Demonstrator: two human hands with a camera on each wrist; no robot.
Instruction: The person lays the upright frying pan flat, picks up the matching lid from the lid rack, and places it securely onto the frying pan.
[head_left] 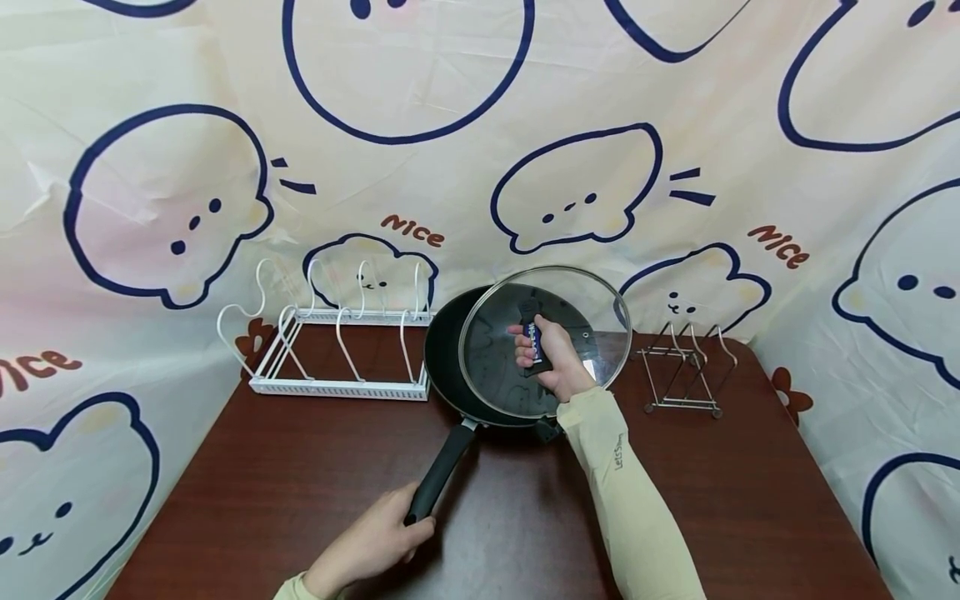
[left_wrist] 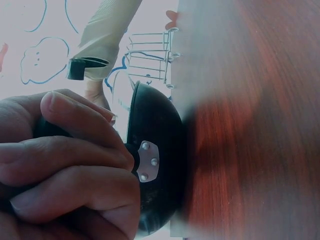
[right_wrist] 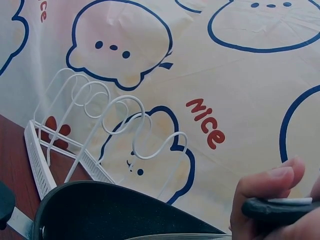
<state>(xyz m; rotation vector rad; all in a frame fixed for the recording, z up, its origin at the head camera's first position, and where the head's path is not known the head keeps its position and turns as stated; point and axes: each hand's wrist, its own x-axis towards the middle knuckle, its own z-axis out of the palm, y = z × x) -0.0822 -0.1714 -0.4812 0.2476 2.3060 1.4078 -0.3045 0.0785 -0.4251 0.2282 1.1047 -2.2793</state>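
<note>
A black frying pan (head_left: 448, 354) sits toward the back of the brown table. My left hand (head_left: 378, 533) grips the end of its long black handle (head_left: 442, 467), and the left wrist view shows the fingers curled round it. Over the pan is a round glass lid (head_left: 491, 379) with a metal rim, shifted to the right so that the pan's left part shows uncovered. My right hand (head_left: 561, 360) holds the lid by its black handle (head_left: 534, 346), which bears a printed label. In the right wrist view the lid's edge overlaps the pan's opening.
On the left stands a white rack (head_left: 337, 387) with several curved wire dividers, close beside the pan. A smaller metal wire rack (head_left: 682, 406) is at the right. Behind the brown table (head_left: 525, 517) hangs a cloth (head_left: 450, 183) with cartoon drawings.
</note>
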